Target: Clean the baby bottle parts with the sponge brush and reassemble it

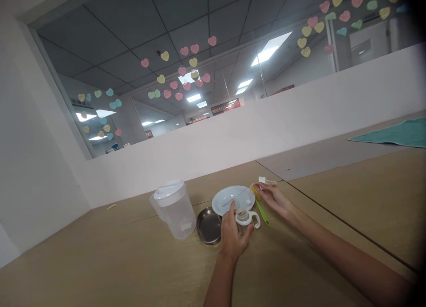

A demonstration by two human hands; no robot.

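My left hand point(232, 234) is curled round a small clear bottle with a white collar and side handles point(244, 214), its mouth uncovered. Fingers of my right hand point(274, 198) are pinched together at the right rim of a pale blue plate point(218, 208); what they hold is too small to make out. A thin wire-like stick point(242, 192) runs over the plate towards those fingertips. Just behind that hand is a white cap with a clear part point(262, 180). A brush with a yellow head and green handle point(263, 213) lies beneath it, partly hidden.
Left of the plate stands a translucent lidded pitcher point(178, 211). A round metal dish point(209, 226) sits between pitcher and bottle. A teal cloth point(396, 133) lies at the far right of the wooden table point(133, 262). Behind is a white wall point(213, 147) with a window.
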